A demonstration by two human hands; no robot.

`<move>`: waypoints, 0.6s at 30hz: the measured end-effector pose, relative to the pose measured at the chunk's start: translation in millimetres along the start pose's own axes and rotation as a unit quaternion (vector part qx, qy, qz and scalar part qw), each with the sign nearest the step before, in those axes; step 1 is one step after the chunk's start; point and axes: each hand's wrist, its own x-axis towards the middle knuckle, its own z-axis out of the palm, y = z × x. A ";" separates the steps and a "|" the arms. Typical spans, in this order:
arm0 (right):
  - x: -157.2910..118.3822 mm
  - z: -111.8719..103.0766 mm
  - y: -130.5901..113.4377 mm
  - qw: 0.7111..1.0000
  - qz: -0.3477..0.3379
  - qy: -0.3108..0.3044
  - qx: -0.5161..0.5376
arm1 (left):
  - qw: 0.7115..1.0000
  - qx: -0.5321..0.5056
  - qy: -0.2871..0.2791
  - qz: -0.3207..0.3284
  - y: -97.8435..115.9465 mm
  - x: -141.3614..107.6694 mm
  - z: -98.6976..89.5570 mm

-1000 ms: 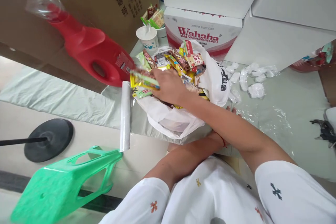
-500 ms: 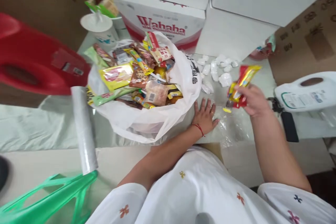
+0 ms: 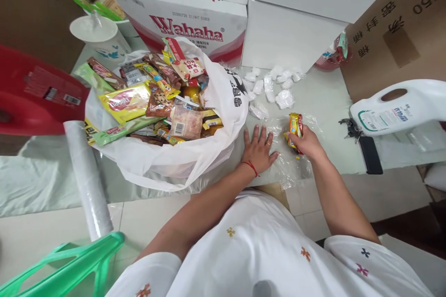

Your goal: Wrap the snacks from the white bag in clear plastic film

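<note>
My left hand (image 3: 258,151) lies flat on the table with fingers spread, beside the right edge of a white plastic bag (image 3: 223,146) full of wrapped snacks. A red string circles that wrist. My right hand (image 3: 307,143) is closed around a small bunch of yellow and red snack packets (image 3: 295,131), held low over a sheet of clear plastic film (image 3: 289,169). Several small white wrapped bundles (image 3: 285,99) lie behind the film. The lower ends of the packets are partly hidden by my fingers.
Red jug (image 3: 42,93) and film roll (image 3: 88,181) stand left, above a green stool (image 3: 80,260). A paper cup (image 3: 101,39) and Wahaha carton (image 3: 188,28) are behind. Right are a white detergent bottle (image 3: 400,106), keys (image 3: 351,127) and black phone (image 3: 370,155).
My right hand has come down and inward with the packets, which now stand more upright over the film. My left hand stays flat on the table. The view has shifted slightly to the right.
</note>
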 end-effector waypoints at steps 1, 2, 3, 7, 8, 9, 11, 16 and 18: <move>-0.9 -6.6 2.2 1.000 0.004 0.001 0.022 | 1.000 0.000 0.001 0.002 -0.1 0.1 0.1; -2.4 -13.3 4.3 0.999 0.005 0.005 0.035 | 1.000 0.001 0.001 0.003 -0.2 0.2 0.2; -4.6 -19.6 6.1 0.999 0.001 0.010 0.035 | 1.000 0.002 0.001 0.004 -0.3 0.2 0.3; -18.1 -29.7 9.9 0.999 -0.014 0.007 -0.051 | 1.000 0.011 -0.005 0.000 0.2 0.5 0.4; -21.4 -26.9 10.5 0.997 -0.016 -0.004 -0.073 | 1.000 0.014 -0.007 -0.001 0.4 0.6 0.4; -24.2 -22.1 11.3 0.996 -0.020 -0.019 -0.089 | 1.000 0.017 -0.007 -0.002 0.7 0.6 0.4; -27.6 -8.7 14.6 0.992 -0.043 -0.039 -0.108 | 1.000 0.021 -0.005 -0.003 1.2 0.6 0.3; -30.1 14.3 27.8 0.981 -0.124 -0.018 -0.149 | 1.000 0.019 -0.006 -0.003 1.7 0.2 -1.4; -38.6 11.3 29.6 0.978 -0.144 0.016 -0.147 | 1.000 0.017 -0.006 -0.003 1.5 -0.2 -2.7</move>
